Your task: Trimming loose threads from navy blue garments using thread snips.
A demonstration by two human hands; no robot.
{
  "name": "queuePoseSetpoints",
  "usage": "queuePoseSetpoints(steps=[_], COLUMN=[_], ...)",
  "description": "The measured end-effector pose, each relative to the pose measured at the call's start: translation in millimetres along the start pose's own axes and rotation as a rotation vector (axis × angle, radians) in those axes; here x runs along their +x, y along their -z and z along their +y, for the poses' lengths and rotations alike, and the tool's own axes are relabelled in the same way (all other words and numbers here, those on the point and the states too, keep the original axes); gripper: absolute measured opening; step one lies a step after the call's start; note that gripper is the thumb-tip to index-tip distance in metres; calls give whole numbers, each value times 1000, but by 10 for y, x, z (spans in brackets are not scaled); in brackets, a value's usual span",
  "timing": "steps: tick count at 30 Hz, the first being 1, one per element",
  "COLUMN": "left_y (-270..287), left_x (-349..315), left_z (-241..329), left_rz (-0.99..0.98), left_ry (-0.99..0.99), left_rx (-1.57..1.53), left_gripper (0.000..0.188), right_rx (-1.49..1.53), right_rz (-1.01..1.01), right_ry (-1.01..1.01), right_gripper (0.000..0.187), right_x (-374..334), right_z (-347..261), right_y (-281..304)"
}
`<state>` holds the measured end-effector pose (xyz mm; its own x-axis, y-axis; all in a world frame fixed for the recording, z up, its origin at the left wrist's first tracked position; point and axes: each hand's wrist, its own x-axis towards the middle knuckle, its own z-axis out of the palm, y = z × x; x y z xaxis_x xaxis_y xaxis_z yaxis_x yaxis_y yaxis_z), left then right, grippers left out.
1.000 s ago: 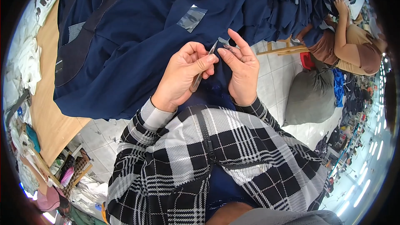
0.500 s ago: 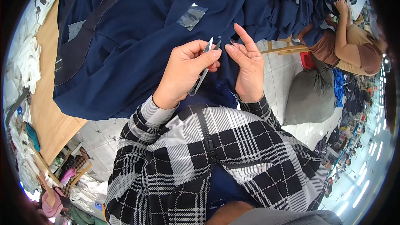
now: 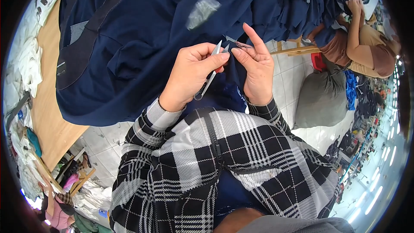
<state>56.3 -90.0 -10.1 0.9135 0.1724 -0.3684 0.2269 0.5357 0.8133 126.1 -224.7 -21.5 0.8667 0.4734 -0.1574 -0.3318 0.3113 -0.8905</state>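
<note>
By cloth edge: sm gap btwn hands, snips in L.

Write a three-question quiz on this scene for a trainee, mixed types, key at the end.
1. What does the left hand hold?
A) a ruler
B) metal snips
C) a brush

2. True or false: the snips' blade tips are touching.

3. Fill in: the bulging grey sack on the tiled floor is on the person's ____ side.

Key: 1. B; 2. False, the tips stand apart; 3. right.
</note>
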Motion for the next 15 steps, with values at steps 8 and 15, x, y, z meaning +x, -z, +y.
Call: queuePoseSetpoints(steps=[8, 15], left_y=[15, 7], left_x=[3, 5], left_z=[-4, 28], left_rz=[-5, -5], left_ry=[30, 43], left_rx=[-56, -57], left_gripper=[11, 10], right_rx=[-63, -64], right_rz=[12, -4], right_ry=[26, 25], right_gripper=[52, 52], right_x=[-2, 3], right_z=[20, 1], right_y=[-1, -4])
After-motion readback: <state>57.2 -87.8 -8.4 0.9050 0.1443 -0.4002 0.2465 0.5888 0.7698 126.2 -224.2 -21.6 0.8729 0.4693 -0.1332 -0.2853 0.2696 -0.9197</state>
